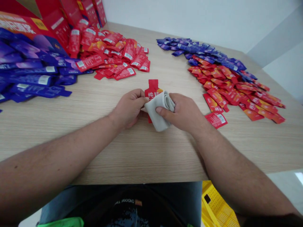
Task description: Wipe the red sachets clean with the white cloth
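Note:
Between my hands is a red sachet (153, 84) with a narrow top and white print, standing out above a folded light grey cloth (158, 117). My left hand (131, 106) pinches the sachet's left edge between thumb and fingers. Closed around the cloth, my right hand (183, 111) presses it against the sachet's front, with the thumb on top. The cloth hides most of the sachet's lower part; a bit of its red bottom edge shows below. Both hands are just above the wooden table (142, 154).
Loose red sachets (113, 53) and blue-purple sachets (30, 69) are heaped at the left, before red boxes (90, 12). Rows of blue sachets (201, 50) and red sachets (227, 82) lie at the right. A yellow crate (219, 205) stands below the table's front edge.

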The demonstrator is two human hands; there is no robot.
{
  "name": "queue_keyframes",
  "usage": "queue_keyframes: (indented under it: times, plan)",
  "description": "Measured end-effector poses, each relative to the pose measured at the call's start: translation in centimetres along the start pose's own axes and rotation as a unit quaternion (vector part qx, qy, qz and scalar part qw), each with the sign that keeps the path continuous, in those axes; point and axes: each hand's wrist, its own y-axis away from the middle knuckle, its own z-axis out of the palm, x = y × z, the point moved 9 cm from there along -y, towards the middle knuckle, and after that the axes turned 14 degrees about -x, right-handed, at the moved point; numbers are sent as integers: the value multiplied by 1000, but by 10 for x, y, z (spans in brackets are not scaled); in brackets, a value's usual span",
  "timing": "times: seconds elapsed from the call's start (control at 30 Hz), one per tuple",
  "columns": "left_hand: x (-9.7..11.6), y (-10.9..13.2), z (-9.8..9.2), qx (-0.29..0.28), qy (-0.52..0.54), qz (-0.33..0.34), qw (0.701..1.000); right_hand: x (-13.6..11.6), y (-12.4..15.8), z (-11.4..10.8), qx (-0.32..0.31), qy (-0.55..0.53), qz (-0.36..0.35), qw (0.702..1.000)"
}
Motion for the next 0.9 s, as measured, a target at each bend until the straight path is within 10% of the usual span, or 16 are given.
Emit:
queue_keyframes:
  times: [0.13, 0.53, 0.9]
  plan:
    - [-3, 1, -2, 11, -27, -26, 999, -12, -2, 15, -68, 35, -50, 996]
    - [-1, -1, -2, -3, -19, 10, 1000, 2, 0, -4, 28, 39, 12, 999]
    - [5, -1, -4, 8, -44, 26, 999, -3, -3, 4, -3, 24, -12, 1000]
